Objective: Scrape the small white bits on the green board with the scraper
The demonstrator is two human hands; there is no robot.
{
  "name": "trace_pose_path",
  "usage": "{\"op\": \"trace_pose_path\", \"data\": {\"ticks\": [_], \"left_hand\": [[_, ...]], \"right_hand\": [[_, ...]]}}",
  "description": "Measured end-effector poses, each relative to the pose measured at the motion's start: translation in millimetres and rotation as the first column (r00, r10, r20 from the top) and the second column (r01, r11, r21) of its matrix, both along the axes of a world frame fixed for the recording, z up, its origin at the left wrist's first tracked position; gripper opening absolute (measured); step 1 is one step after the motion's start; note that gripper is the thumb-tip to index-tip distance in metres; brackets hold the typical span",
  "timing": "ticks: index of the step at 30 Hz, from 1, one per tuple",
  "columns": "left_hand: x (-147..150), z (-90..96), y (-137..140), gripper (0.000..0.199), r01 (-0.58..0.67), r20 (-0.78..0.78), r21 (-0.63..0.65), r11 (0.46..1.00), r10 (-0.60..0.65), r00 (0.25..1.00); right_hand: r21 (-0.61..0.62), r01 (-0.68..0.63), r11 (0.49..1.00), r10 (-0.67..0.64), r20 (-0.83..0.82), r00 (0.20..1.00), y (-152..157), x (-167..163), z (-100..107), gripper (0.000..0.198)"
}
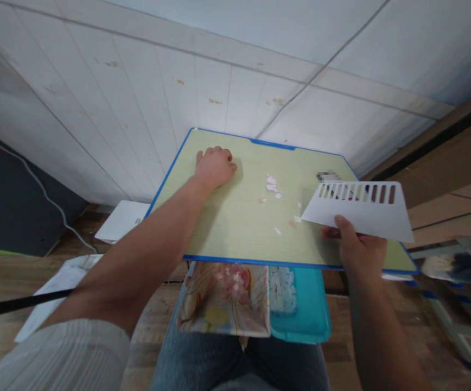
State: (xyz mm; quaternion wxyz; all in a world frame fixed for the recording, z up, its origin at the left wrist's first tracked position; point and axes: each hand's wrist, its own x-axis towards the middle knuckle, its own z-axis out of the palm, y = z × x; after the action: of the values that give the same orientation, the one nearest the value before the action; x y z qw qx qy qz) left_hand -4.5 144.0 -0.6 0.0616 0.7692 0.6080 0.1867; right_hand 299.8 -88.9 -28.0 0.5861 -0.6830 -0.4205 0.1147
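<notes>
Holding, right hand (361, 247): one white slotted card (361, 217), pinched near the wrist-side edge, thumb on the upper face, other fingers mostly hidden underneath. I log this grip, from my remote seat, as closed on the card.

Card, position: over the right-hand part of the yellow-green board (235, 233). Long axis roughly left to right; row of slots along the far edge, away from the wrist. It looks lifted and tilted; whether any edge touches the board I cannot tell.

Key relation: the main cluster of paper scraps (271, 183) lies to the left of the card and farther from the body than the right thumb. The card's left corner ends just beside a stray scrap (298, 219). Of the two hands, I find the left nearer to the cluster.

Left hand (215, 165): at the far left area of the board, knuckles up, fingers curled. Palm hidden; I cannot tell whether it grasps anything.

Loose scraps, several: scattered between the cluster and the board's near edge.

Beyond the card: one pixelated patch (328, 176), contents unreadable to me.

Below the board, above the legs: one patterned box (246, 320), pinkish contents; beside it, one teal tray (314, 315).
</notes>
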Motion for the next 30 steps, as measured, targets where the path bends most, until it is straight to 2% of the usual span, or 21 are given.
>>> {"op": "trace_pose_path", "data": {"ticks": [3,11,17,22,25,28,30], "left_hand": [[0.0,1.2,-0.7,0.044,0.001,-0.007,-0.007,1.000,-0.001,1.000],[-0.2,2.1,-2.0,0.044,0.004,0.010,-0.006,1.000,-0.003,1.000],[0.0,2.8,-2.3,0.046,0.002,0.008,-0.016,1.000,-0.002,1.000],[0.2,2.8,-2.2,0.047,-0.001,-0.006,-0.014,1.000,0.001,1.000],[0.2,2.6,-1.8,0.046,-0.005,-0.006,-0.013,1.000,0.004,1.000],[0.1,2.4,-1.7,0.046,-0.004,-0.002,-0.012,1.000,0.004,1.000],[0.1,2.4,-1.7,0.046,0.000,0.002,-0.012,1.000,0.000,1.000]], "right_hand": [[-0.006,-0.014,1.000,0.014,0.012,1.000,-0.2,-4.3,4.7,0.028],[0.006,0.055,0.998,-0.055,0.000,0.998,-5.3,-8.0,9.2,0.030],[-0.049,-0.103,0.993,0.108,0.127,0.986,-32.1,8.9,18.4,0.028],[-0.165,-0.283,0.945,0.303,0.113,0.946,-54.0,25.0,23.7,0.036],[-0.173,-0.302,0.937,0.318,0.067,0.946,-57.2,25.1,23.3,0.037],[-0.139,-0.242,0.960,0.248,0.030,0.968,-56.6,20.2,21.5,0.040],[-0.141,-0.244,0.959,0.249,0.014,0.968,-57.2,18.2,20.4,0.043]]}}
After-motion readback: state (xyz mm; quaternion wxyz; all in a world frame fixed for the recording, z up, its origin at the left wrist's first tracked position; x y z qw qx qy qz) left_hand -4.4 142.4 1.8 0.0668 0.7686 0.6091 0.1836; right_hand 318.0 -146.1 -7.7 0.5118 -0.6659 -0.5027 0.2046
